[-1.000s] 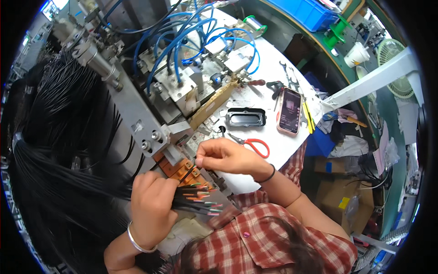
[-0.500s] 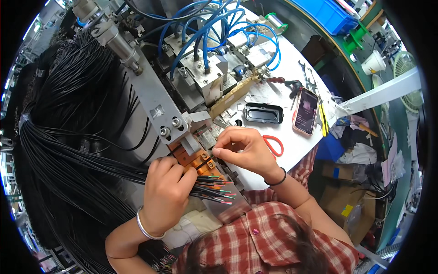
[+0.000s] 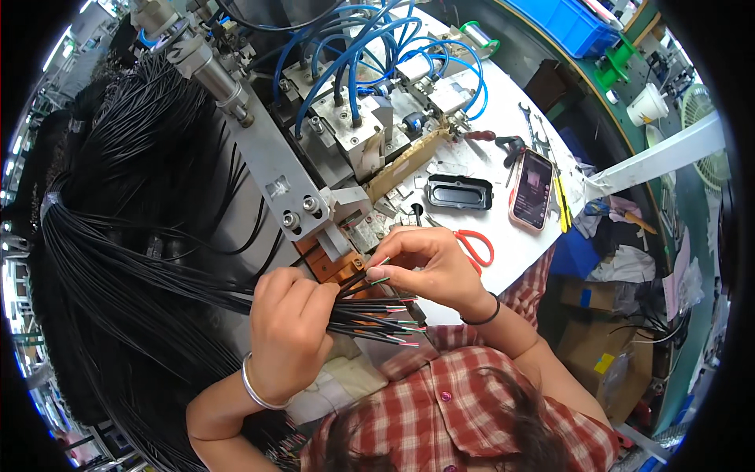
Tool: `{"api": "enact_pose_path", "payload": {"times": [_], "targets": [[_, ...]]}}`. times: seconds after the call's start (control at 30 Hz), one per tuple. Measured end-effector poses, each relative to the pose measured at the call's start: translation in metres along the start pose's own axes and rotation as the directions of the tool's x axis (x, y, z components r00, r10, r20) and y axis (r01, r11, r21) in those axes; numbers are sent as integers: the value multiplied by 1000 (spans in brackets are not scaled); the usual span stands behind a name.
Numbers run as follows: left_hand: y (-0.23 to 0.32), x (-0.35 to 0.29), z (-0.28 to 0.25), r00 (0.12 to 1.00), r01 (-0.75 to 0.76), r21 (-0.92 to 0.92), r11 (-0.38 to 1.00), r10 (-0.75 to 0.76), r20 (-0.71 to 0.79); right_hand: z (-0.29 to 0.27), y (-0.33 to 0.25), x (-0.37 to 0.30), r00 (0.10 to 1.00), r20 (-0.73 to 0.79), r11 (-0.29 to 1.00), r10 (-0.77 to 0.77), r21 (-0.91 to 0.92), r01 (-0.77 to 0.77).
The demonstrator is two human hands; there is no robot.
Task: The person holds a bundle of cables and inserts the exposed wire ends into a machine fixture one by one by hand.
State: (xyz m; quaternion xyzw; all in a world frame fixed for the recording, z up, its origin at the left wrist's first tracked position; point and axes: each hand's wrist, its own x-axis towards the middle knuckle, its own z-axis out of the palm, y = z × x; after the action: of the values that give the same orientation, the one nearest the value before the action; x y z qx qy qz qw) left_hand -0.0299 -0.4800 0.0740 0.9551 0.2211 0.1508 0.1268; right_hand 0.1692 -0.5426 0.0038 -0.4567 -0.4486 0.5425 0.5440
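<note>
My left hand (image 3: pixel 291 330) is closed around a bunch of thin black cables (image 3: pixel 366 321), whose stripped ends show red, green and white inner wires. The cables run left to a tied bundle (image 3: pixel 79 228). My right hand (image 3: pixel 429 271) pinches one cable near its tip, where green and white wire ends stick out past the fingers. Both hands are close together over a copper-coloured fixture block (image 3: pixel 324 263), partly hidden by them. Above it sits a metal arm (image 3: pixel 275 177) with bolts. Blue air hoses (image 3: pixel 354 59) feed the machine behind.
On the white table (image 3: pixel 511 102) lie a black rectangular tray (image 3: pixel 458 193), red-handled pliers (image 3: pixel 476 248), a phone (image 3: pixel 532 189), a yellow cutter (image 3: pixel 562 200) and wrenches (image 3: pixel 539 134). A blue bin (image 3: pixel 566 27) stands far right. Cardboard boxes (image 3: pixel 605 338) sit low at right.
My right hand now has a cable end between its fingertips, drawn apart from the bunch. The bunch in my left hand is spread more and reaches further right. The view has shifted slightly.
</note>
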Motion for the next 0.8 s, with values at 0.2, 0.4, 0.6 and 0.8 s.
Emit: {"api": "enact_pose_path", "payload": {"times": [0.2, 0.4, 0.6, 0.8], "targets": [[0, 0, 1, 999, 23, -1, 1000, -23, -26, 5, -2, -2, 984, -98, 975, 148, 182, -129], [2, 0, -5, 999, 53, 21, 998, -53, 8, 2, -4, 2, 974, 163, 919, 158, 338, -205], [0, 0, -1, 999, 53, 2, 999, -53, 6, -4, -8, -2, 992, 66, 962, 108, 245, -121], [-3, 1, 8, 999, -50, 1, 999, 50, -12, -6, 5, 3, 985, -14, 983, 173, 58, -172]]}}
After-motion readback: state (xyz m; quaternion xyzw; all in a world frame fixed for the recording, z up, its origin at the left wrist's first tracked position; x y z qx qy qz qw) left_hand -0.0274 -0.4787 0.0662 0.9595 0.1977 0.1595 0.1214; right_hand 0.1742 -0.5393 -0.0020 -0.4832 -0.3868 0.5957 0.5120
